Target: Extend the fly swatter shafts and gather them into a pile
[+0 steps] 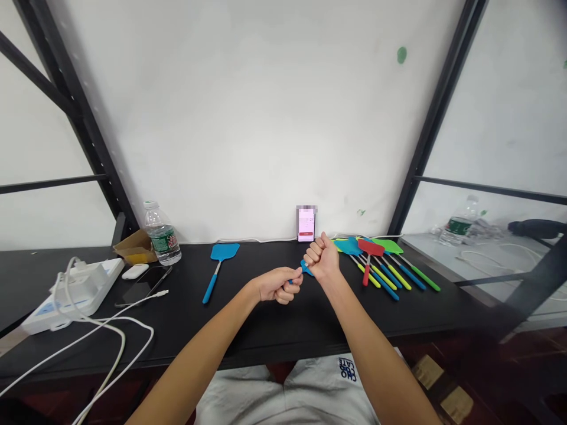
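Left of the upright phone [306, 227], a blue swatter [224, 252] lies on the table [186, 319]. Nearer than the phone, the left hand [280, 285] and right hand [325, 260] pinch a partly hidden swatter [305, 268] in curled fingers, best kept aligned; right, mixed swatters [371, 248] overlap.

Left hand [280, 285]: closed on a blue object [305, 268], mostly hidden by the fingers.
Right hand [323, 258]: curled at the object's metal part.
Blue swatter [224, 252]: laid on the black table [248, 330], to the left.
Swatter pile [371, 248]: overlapped at right, mixed colors.
Upright phone [306, 225]: lit, placed by the wall [248, 147].
Bottle [163, 239]: stood beside an opened carton [135, 245].
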The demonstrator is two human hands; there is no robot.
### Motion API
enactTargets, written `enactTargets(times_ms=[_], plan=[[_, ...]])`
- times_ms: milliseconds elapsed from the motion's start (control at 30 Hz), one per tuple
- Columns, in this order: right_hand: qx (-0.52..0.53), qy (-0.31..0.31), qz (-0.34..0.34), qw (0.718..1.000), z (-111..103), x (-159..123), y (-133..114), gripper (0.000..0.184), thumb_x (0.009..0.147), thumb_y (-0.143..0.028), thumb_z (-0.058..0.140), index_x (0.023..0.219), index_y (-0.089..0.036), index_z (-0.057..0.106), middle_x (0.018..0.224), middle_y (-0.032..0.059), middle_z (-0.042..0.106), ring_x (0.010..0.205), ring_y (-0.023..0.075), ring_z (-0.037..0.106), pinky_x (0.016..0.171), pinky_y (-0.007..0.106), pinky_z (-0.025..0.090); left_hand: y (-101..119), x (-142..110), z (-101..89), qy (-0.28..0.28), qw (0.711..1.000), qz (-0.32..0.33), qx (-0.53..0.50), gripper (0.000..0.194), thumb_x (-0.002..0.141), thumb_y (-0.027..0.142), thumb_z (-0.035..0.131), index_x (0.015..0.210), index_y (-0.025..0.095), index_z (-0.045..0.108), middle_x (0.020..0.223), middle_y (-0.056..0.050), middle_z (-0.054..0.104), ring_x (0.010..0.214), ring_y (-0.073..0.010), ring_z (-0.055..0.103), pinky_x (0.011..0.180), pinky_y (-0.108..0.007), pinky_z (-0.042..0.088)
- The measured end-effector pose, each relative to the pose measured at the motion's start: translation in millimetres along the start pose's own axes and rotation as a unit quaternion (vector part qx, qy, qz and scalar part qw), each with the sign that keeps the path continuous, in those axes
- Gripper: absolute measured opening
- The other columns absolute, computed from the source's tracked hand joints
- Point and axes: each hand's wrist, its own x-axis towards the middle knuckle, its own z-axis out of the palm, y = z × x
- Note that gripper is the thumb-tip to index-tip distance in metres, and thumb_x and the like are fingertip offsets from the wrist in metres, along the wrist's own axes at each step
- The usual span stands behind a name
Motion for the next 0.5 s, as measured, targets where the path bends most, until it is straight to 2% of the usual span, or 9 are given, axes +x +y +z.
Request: enactTargets(times_ms=[133,267,300,367,433,500], plan=[[-0.006,-0.013,-0.008,1.000,-1.2,-0.9,-5.5,0.052,0.090,-0.056,0.038,0.062,-0.022,0.011,0.045,-0.0079,0.011,0.038,0.0087,0.010,0.037,0.025,0.018,0.2,-2.6,-2.5,-0.020,0.999,-0.005,-0.028,0.041,0.088,0.058,0.040,0.070,0.021,0.031,0.054,0.008,0.011,0.041,-0.0053,0.004,0.038,-0.018,0.010],[0.045,0.007,-0.056,0.997,-26.4,5.3,-28.9,0.049,0.093,-0.049,0.035,0.062,-0.021,0.010,0.046,-0.0072,0.012,0.039,0.0086,0.011,0.038,0.024,0.019,-6.6,-15.1,-14.9,-0.047,0.999,-0.022,0.004,0.042,0.087,0.058,0.043,0.070,0.021,0.033,0.053,0.009,0.013,0.041,-0.0044,0.006,0.038,-0.018,0.009],[0.070,0.018,-0.078,0.994,-35.7,8.5,-35.0,0.048,0.094,-0.046,0.035,0.062,-0.020,0.009,0.047,-0.0071,0.012,0.039,0.0087,0.011,0.038,0.023,0.020,-8.8,-18.5,-19.6,-0.028,0.999,-0.016,0.020,0.044,0.086,0.059,0.044,0.069,0.021,0.033,0.052,0.009,0.014,0.041,-0.0040,0.006,0.038,-0.018,0.008],[0.088,0.039,-0.079,0.992,-51.8,16.1,-42.3,0.047,0.094,-0.043,0.035,0.061,-0.021,0.010,0.047,-0.0072,0.011,0.039,0.0091,0.011,0.037,0.024,0.019,-12.5,-22.6,-28.4,0.053,0.997,0.043,0.041,0.045,0.085,0.060,0.047,0.070,0.021,0.032,0.053,0.009,0.017,0.041,-0.0032,0.009,0.039,-0.018,0.009],[0.082,0.049,-0.031,0.995,-59.2,24.3,-39.3,0.044,0.093,-0.040,0.036,0.060,-0.021,0.014,0.047,-0.0078,0.012,0.039,0.0088,0.011,0.037,0.023,0.019,-15.3,-21.4,-34.7,0.130,0.985,0.098,0.063,0.046,0.083,0.061,0.050,0.070,0.021,0.030,0.055,0.009,0.022,0.041,-0.0024,0.012,0.040,-0.018,0.009],[0.063,0.039,0.038,0.997,-55.1,31.6,-26.3,0.037,0.092,-0.034,0.036,0.060,-0.022,0.022,0.048,-0.0081,0.016,0.038,0.0081,0.014,0.037,0.022,0.020,-17.4,-16.2,-37.3,0.189,0.970,0.129,0.087,0.047,0.080,0.061,0.054,0.071,0.022,0.029,0.056,0.009,0.024,0.040,-0.0020,0.015,0.040,-0.018,0.010]])
